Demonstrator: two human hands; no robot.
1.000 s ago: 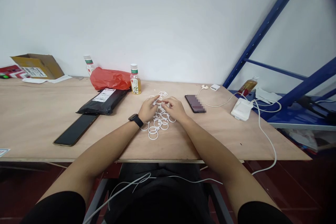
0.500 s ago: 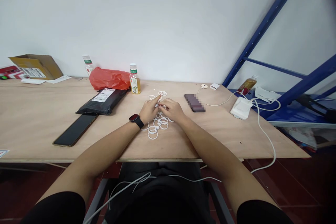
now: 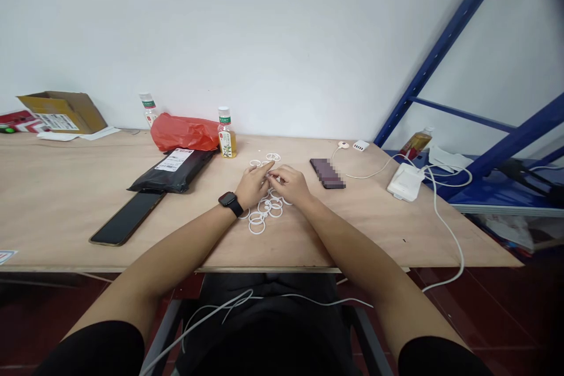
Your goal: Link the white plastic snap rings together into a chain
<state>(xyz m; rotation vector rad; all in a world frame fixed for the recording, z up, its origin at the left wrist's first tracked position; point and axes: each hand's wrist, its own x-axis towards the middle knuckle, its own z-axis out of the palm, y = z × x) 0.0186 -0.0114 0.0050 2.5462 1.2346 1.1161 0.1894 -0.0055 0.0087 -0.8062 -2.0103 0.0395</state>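
Observation:
My left hand [image 3: 252,187] and my right hand [image 3: 291,184] meet fingertip to fingertip above a loose cluster of thin white rings [image 3: 257,233]. The left index finger points up and away, while the left thumb is near the right fingertips. Both sets of fingers pinch at a small white piece that looks like one of the rings; the fingers cover most of it. Several more white rings [image 3: 255,165] lie just beyond the hands, and others show below them, some overlapping. A black smartwatch [image 3: 230,202] is on my left wrist.
Left of the hands lie a black parcel [image 3: 174,173], a phone [image 3: 127,220] and a red plastic bag [image 3: 185,132] beside a drink bottle [image 3: 227,140]. To the right are another phone [image 3: 327,173], a white charger [image 3: 406,182] with cables, and a blue rack [image 3: 440,41].
The hands stay over the rings, with small finger movements. The left wrist has turned slightly, and the white piece between the fingertips shows less than before.

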